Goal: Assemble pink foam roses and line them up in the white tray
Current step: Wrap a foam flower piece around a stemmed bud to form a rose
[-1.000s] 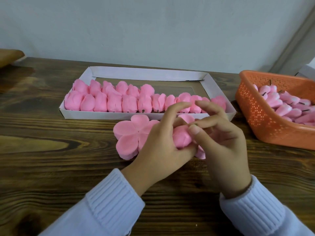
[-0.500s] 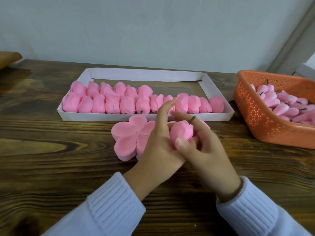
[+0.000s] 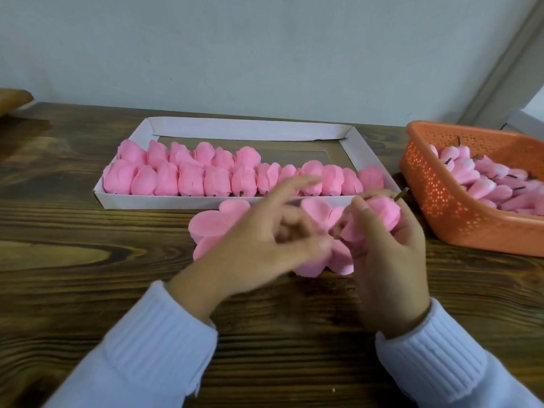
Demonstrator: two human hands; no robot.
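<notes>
A white tray (image 3: 164, 202) at the back of the table holds two rows of finished pink foam roses (image 3: 191, 178). In front of it, my right hand (image 3: 385, 260) grips a pink rose (image 3: 379, 213) whose brown stem points up and to the right. My left hand (image 3: 259, 245) is blurred just left of that rose, index finger stretched out, the other fingers loosely curled with nothing seen in them. Flat pink petal cutouts (image 3: 217, 222) lie on the wood under both hands, partly hidden.
An orange perforated basket (image 3: 459, 219) at the right holds several pink buds (image 3: 494, 184) with dark stems. The back right part of the tray has no roses in it. A grey wall runs behind the wooden table (image 3: 88, 290).
My left hand has come off the rose and moved left. My right hand has carried the rose to the right, stem now pointing up-right.
</notes>
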